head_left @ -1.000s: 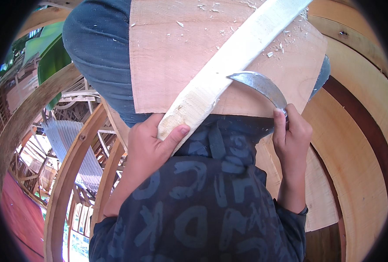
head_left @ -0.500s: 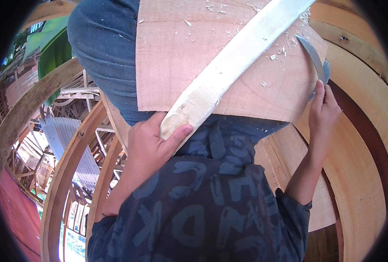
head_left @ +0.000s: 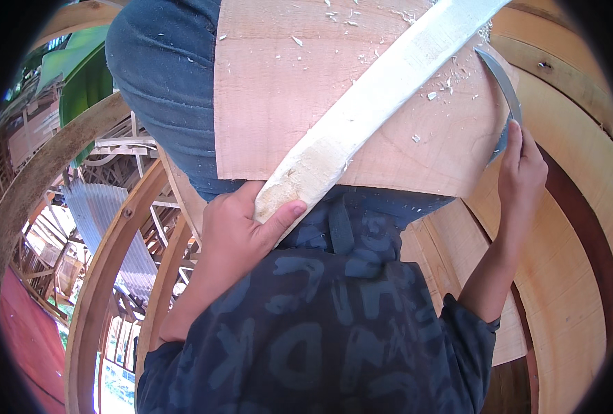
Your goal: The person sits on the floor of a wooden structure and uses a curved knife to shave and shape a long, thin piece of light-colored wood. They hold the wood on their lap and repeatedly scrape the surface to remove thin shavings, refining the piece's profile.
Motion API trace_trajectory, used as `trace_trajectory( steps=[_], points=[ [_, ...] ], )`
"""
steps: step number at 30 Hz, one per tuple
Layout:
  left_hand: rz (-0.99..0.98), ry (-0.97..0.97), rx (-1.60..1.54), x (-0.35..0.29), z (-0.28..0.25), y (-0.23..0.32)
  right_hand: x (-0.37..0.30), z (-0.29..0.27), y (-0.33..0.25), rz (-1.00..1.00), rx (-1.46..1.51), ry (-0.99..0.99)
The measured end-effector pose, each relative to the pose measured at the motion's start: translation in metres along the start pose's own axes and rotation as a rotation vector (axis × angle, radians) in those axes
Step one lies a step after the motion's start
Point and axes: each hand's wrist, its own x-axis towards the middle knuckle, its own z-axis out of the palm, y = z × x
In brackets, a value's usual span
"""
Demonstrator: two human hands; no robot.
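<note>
A long pale strip of wood (head_left: pixel 368 110) lies slantwise over a flat wooden board (head_left: pixel 272 90) on my lap. My left hand (head_left: pixel 241 221) is closed round the strip's near end, its thumb pressed on the upper face. Out at the board's right edge, my right hand (head_left: pixel 522 162) grips a curved knife (head_left: pixel 503 81), whose blade points up and to the left, apart from the strip. The knife's handle is hidden in my fingers. Small wood shavings (head_left: pixel 432 95) are scattered on the board, mostly right of the strip and toward the far edge.
Curved wooden ribs (head_left: pixel 116 241) rise on my left, with corrugated sheeting (head_left: pixel 106 214) and a green leaf (head_left: pixel 85 83) beyond them. Broad curved planks (head_left: pixel 561 241) line my right side. My blue-trousered leg (head_left: pixel 161 90) supports the board's left side.
My right hand and the knife have shifted slightly to the right, away from the strip. The strip's far end has moved a little to the right; my left hand keeps its hold.
</note>
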Motion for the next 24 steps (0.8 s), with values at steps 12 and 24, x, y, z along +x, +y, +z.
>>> trace_trajectory(
  steps=[12,24],
  points=[
    [-0.091,-0.035,0.053,-0.001,-0.009,-0.001,0.012,0.009,0.001,0.068,-0.073,-0.015],
    [-0.267,-0.188,0.410,0.007,-0.081,0.010,0.016,0.008,-0.013,0.133,0.453,-0.006]
  ],
)
